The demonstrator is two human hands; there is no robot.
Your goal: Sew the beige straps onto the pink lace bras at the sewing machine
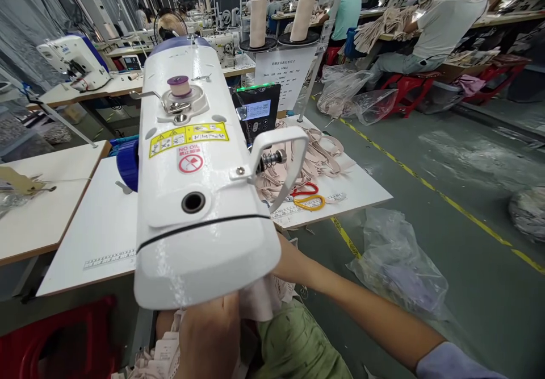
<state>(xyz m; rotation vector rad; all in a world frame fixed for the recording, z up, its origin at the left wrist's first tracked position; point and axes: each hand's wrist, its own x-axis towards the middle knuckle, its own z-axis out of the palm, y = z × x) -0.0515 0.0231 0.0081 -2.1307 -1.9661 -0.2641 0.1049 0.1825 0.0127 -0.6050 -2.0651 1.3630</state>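
A white sewing machine point(204, 174) fills the middle of the view, and its head hides the needle area. Below its front end is my left hand point(210, 333), curled, with its thumb side against pale pink fabric point(259, 299); the fingertips are hidden. My right hand point(287, 259) reaches under the machine head from the right, near the same fabric. Its fingers are out of sight behind the machine. More pale pink pieces with lace-like edges point(164, 350) hang at my lap, left of my left hand.
Red and yellow-handled scissors point(310, 202) and a heap of beige straps point(319, 154) lie on the white table point(361, 194). A control screen point(258, 112) and thread cones point(258, 21) stand behind. Plastic bags point(400, 259) lie on the floor; a co-worker point(447, 32) sits at the far right.
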